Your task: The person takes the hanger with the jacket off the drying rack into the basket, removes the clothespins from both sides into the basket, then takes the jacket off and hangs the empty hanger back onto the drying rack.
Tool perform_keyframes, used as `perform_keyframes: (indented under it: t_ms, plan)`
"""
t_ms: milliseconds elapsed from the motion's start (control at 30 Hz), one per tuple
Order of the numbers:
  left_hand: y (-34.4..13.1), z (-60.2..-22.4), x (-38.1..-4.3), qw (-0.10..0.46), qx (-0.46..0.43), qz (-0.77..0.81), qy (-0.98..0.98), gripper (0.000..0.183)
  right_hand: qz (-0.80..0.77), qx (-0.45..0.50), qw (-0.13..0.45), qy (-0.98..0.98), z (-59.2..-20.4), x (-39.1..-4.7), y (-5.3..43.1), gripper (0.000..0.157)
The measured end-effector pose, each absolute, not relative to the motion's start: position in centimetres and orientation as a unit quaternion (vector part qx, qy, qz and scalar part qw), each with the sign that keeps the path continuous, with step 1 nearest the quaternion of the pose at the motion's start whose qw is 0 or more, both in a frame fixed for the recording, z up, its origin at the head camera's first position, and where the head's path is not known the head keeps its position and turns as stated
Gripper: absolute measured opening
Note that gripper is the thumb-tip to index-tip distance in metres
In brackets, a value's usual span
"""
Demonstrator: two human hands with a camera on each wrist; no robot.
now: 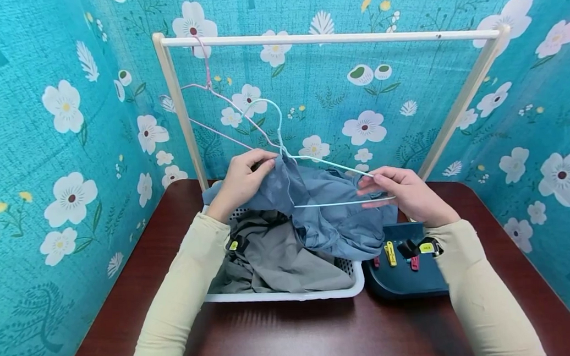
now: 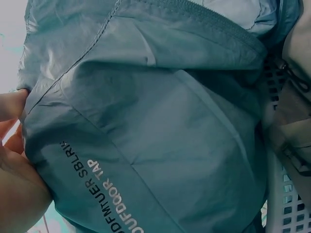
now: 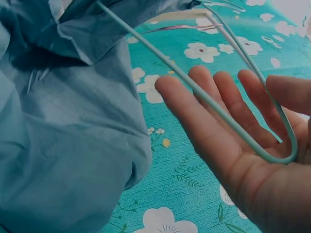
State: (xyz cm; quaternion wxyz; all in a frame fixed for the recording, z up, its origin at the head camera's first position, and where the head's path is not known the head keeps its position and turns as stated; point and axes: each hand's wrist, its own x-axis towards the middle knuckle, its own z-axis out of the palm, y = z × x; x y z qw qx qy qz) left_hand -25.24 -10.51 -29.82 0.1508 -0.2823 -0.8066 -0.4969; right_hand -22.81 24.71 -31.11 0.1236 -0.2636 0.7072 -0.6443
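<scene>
A light green wire hanger is held up in front of the rack, its hook pointing upward and its left arm hidden in a blue-grey jacket. At the hanger's neck, my left hand pinches the jacket's edge between thumb and fingers. My right hand holds the hanger's bare right end. In the right wrist view, that looped wire crosses the palm, with the thumb on its upper side and the fingers extended. Printed lettering and a zip show on the jacket in the left wrist view.
Below the jacket, a white basket contains a grey garment. A dark tray with several clips, including a yellow clip, stands on the right. A pink hanger hangs left on the rack's rod.
</scene>
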Motion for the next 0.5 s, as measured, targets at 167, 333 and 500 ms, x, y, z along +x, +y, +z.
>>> perform_keyframes:
  t_ms: [167, 333, 500]
  plan:
    - [-10.4, -29.7, -25.1, 0.145, -0.274, -0.508, -0.804, 0.022, -0.674, -0.271, 0.125, 0.675, -31.5, -22.6, 25.1, 0.034]
    - [-10.6, -29.1, -24.6, 0.155, -0.253, -0.519, -0.802, 0.021, -0.700, -0.294, 0.122, 0.640, -31.7, -22.3, 25.9, 0.029]
    - [-11.3, -30.1, -25.6, 0.148, -0.249, -0.508, -0.811, 0.021, -0.724, -0.298, 0.113, 0.611, -31.6, -21.9, 26.7, 0.031]
